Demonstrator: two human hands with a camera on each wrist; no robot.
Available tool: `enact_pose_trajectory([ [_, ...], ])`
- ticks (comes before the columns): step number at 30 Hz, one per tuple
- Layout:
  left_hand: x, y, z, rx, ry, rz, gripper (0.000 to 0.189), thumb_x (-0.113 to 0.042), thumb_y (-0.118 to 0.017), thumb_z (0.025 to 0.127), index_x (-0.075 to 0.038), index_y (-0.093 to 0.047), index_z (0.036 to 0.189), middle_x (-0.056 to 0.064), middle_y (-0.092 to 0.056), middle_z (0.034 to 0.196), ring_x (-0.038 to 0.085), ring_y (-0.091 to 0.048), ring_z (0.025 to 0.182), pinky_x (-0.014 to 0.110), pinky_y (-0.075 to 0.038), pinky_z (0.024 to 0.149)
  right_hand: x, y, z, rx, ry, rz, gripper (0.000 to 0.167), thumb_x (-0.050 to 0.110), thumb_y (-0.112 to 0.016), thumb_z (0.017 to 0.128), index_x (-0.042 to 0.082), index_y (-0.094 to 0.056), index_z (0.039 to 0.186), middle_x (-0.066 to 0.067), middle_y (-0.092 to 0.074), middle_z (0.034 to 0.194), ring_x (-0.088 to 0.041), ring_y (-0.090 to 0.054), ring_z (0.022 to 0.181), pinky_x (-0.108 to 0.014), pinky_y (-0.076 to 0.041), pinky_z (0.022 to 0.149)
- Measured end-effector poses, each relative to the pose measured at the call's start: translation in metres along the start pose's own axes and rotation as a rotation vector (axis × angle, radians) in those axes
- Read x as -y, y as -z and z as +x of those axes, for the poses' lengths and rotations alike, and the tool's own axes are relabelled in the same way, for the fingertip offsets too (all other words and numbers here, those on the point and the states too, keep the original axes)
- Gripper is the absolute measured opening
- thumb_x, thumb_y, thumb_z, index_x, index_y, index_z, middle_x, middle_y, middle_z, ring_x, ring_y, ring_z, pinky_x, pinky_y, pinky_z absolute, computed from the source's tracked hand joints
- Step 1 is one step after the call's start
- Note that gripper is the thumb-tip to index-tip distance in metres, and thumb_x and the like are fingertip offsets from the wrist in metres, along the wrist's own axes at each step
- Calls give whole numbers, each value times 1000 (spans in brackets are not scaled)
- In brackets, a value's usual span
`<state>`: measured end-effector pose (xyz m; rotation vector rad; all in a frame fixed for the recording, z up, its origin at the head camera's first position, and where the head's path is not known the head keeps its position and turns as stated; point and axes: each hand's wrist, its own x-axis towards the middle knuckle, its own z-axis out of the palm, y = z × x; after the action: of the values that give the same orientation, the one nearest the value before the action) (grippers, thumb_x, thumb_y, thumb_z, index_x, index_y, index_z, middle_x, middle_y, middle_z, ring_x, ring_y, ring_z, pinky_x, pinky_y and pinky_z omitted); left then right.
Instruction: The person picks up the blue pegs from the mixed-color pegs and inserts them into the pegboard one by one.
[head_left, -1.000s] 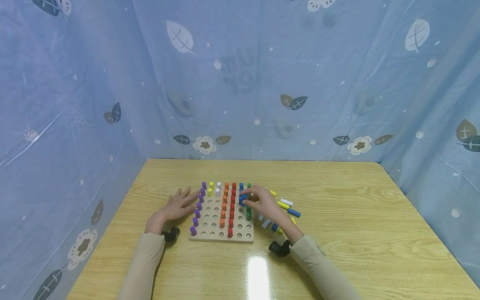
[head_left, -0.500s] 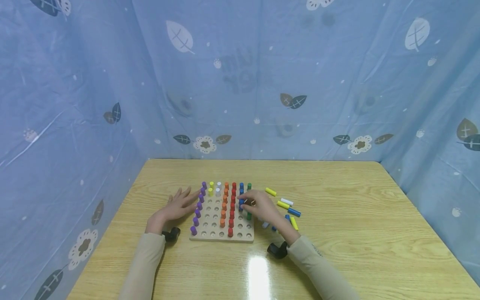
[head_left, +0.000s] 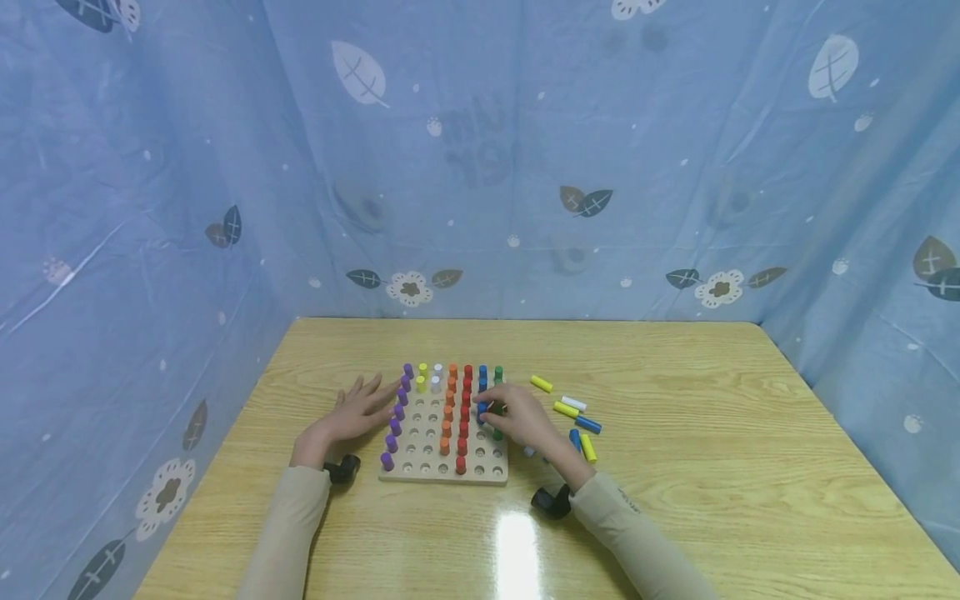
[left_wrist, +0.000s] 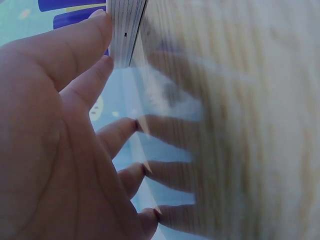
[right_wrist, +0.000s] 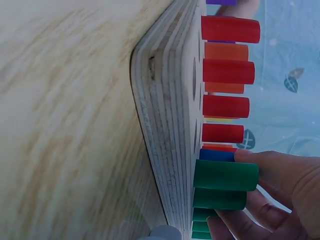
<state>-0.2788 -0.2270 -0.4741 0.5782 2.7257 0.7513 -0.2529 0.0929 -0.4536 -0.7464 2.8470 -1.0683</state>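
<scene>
A wooden pegboard (head_left: 415, 476) lies on the table, with rows of coloured pegs standing in its holes. My right hand (head_left: 522, 417) is over its right side and pinches a blue peg (head_left: 482, 412) that stands in the blue row. In the right wrist view the thumb meets the end of that blue peg (right_wrist: 217, 155), behind the green pegs (right_wrist: 226, 175). My left hand (head_left: 354, 414) rests at the board's left edge with fingers spread. Its thumb and index finger touch the board's side (left_wrist: 121, 32) in the left wrist view, near the purple pegs (head_left: 395, 427).
Loose yellow (head_left: 566, 409), white (head_left: 573, 403) and blue pegs (head_left: 588, 425) lie on the table right of the board, some partly hidden by my right arm. Red pegs (head_left: 462, 429) and orange pegs (head_left: 446, 429) fill the middle rows. A blue patterned curtain (head_left: 517, 167) surrounds the table.
My right hand has lowered slightly toward me; the blue peg it held tilted above the board now stands upright in the blue row. The left hand stays in place.
</scene>
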Motion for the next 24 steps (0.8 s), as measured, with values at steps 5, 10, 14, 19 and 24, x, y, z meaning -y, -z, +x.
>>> enact_pose_trajectory([
  [5, 0, 0, 0, -3, 2, -3, 60, -45, -42, 96, -19, -26, 147, 23, -6, 153, 50, 7, 137, 69, 10, 103, 0, 0, 0, -1, -4, -13, 28, 14, -69, 84, 14, -67, 112, -1, -66, 108, -13, -62, 86, -25, -52, 72],
  [10, 3, -2, 2, -5, 3, 8, 60, -46, -41, 96, -20, -25, 148, 23, -5, 153, 50, 7, 137, 68, 10, 103, 0, 0, 0, -10, -4, -16, 27, 15, -68, 84, 13, -67, 111, -2, -66, 106, -13, -62, 85, -24, -52, 70],
  [14, 4, -2, 3, -1, 5, 11, 60, -47, -40, 96, -20, -24, 148, 22, -5, 154, 49, 8, 137, 68, 10, 104, 0, 0, -1, -8, -8, -7, 26, 14, -68, 85, 12, -68, 110, -1, -66, 104, -12, -62, 85, -24, -52, 71],
  [19, 4, -2, 2, 4, 5, 2, 60, -46, -41, 96, -20, -25, 148, 22, -5, 154, 49, 8, 137, 68, 11, 103, 2, 2, -2, -4, -20, -5, 25, 15, -68, 85, 13, -68, 110, 1, -66, 102, -14, -63, 87, -26, -53, 73],
  [24, 3, -2, 2, -4, 1, -3, 59, -46, -41, 96, -20, -25, 147, 22, -5, 154, 49, 8, 137, 68, 11, 103, 4, 9, -3, -15, -17, -13, 25, 16, -68, 85, 13, -68, 110, 0, -67, 103, -15, -63, 89, -31, -53, 76],
])
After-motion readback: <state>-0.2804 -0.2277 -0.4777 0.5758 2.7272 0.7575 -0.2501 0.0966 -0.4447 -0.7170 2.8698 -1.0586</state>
